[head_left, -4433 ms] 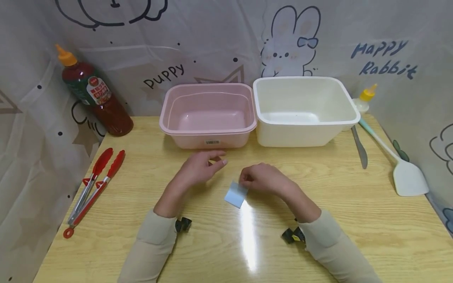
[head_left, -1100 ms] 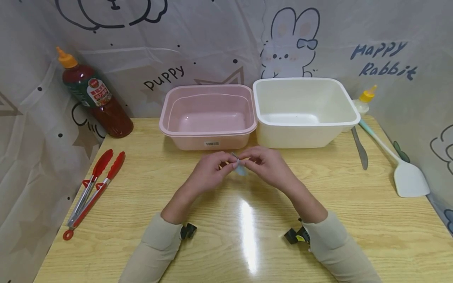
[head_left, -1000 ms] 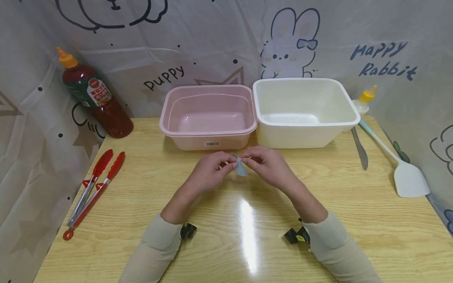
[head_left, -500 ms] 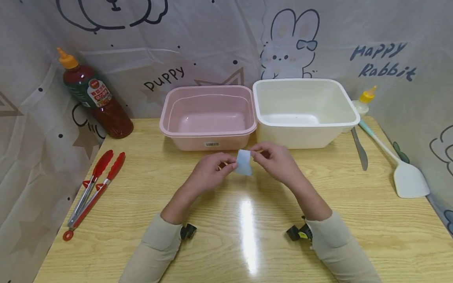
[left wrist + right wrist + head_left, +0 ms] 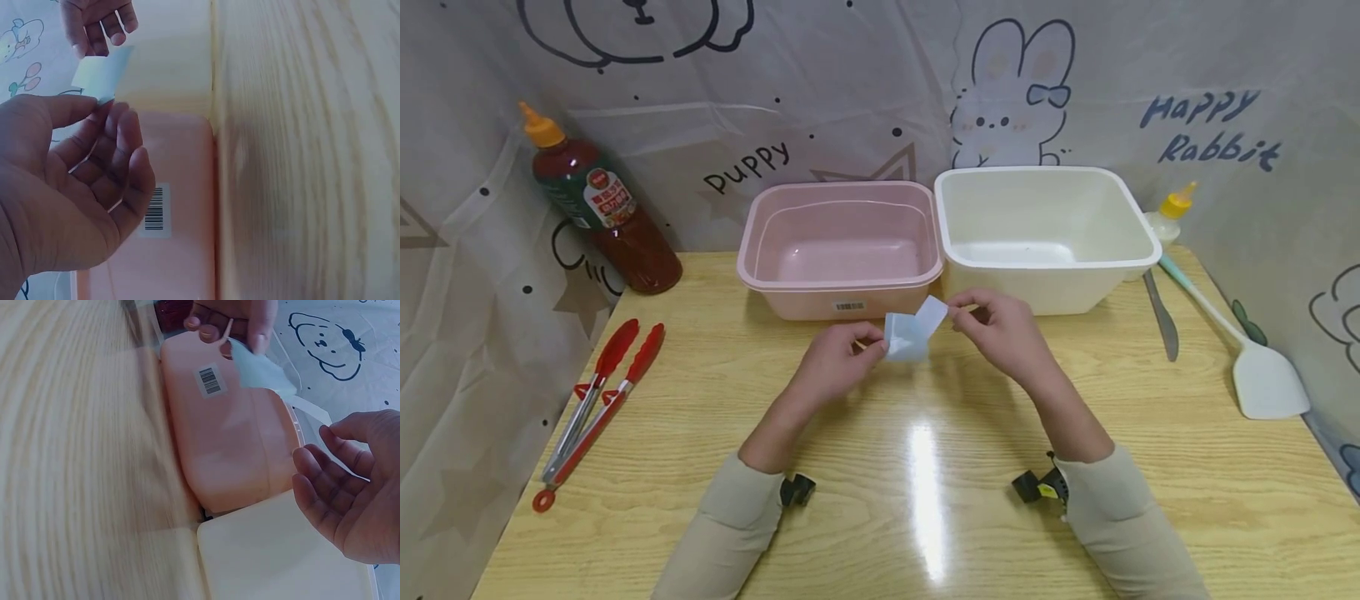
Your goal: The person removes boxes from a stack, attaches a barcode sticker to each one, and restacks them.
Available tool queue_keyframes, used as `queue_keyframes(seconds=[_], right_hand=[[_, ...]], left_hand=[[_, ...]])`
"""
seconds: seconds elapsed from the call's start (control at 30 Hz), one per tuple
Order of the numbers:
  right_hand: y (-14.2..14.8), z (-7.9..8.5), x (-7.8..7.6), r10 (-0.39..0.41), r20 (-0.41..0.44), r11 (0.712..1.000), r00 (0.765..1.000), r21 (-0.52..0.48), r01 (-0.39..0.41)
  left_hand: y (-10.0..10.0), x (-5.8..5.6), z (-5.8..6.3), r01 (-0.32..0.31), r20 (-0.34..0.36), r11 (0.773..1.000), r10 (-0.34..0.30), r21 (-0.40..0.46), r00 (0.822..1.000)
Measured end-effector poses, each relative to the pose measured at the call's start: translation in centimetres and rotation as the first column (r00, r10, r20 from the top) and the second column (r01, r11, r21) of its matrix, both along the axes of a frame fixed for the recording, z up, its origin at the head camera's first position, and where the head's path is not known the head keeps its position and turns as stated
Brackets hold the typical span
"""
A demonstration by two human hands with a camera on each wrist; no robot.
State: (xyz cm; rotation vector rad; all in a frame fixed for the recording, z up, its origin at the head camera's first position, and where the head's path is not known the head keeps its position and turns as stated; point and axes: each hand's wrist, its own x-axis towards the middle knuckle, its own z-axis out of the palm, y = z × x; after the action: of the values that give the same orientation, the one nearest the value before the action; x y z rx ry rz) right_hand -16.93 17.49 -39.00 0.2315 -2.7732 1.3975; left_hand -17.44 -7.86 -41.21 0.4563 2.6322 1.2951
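Above the table, in front of the two bins, a thin light-blue square sheet [image 5: 906, 340] is held up between the hands. My left hand [image 5: 837, 360] pinches its left edge between thumb and forefinger, as the left wrist view also shows. A narrow white strip [image 5: 932, 316] stands out from the sheet's upper right side, meeting it at that corner. My right hand [image 5: 1000, 329] pinches the strip's outer end between thumb and forefinger. In the right wrist view the strip [image 5: 312, 410] runs from the blue sheet [image 5: 257, 370] to the right fingertips, the other fingers loosely curled.
Behind the hands stand a pink bin [image 5: 842, 296] and a white bin [image 5: 1037, 287]. Red-tipped tongs [image 5: 597, 417] and a red sauce bottle [image 5: 606, 208] are at left. A knife [image 5: 1162, 321], a white spatula [image 5: 1270, 379] and a small yellow-capped bottle [image 5: 1168, 218] are at right.
The sheet, earlier on the table, was lifted and pinched by both hands. Lately the right hand has moved right and up, and the white strip now shows spread away from the blue sheet.
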Motion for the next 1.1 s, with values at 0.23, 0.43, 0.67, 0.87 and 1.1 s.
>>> queue_keyframes(seconds=[0.23, 0.43, 0.67, 0.87, 1.1], right_hand=[[0.5, 0.3, -0.3, -0.045, 0.022, 0.999, 0.999, 0.002, 0.045], [0.5, 0.3, -0.4, -0.051, 0.025, 0.999, 0.998, 0.006, 0.051], [0.5, 0.0, -0.5, -0.045, 0.018, 0.999, 0.999, 0.007, 0.045], [-0.1, -0.3, -0.3, -0.049, -0.078, 0.997, 0.996, 0.055, 0.054], [-2.0, -1.4, 0.4, 0.070, -0.427, 0.964, 0.901, 0.262, 0.049]], left_hand=[[-0.5, -0.2, -0.2, -0.024, 0.070, 0.999, 0.025, -0.023, 0.997], [-0.8, -0.2, -0.4, 0.011, 0.127, 0.985, 0.012, -0.174, 0.992], [-1.5, 0.0, 0.7, -0.081, 0.060, 0.895, 0.119, -0.438, 0.991], [-1.3, 0.5, 2.2, -0.136, -0.030, 0.914, 0.134, -0.383, 0.990], [1.6, 1.3, 2.1, 0.081, 0.240, 0.966, -0.141, 0.245, 0.961]])
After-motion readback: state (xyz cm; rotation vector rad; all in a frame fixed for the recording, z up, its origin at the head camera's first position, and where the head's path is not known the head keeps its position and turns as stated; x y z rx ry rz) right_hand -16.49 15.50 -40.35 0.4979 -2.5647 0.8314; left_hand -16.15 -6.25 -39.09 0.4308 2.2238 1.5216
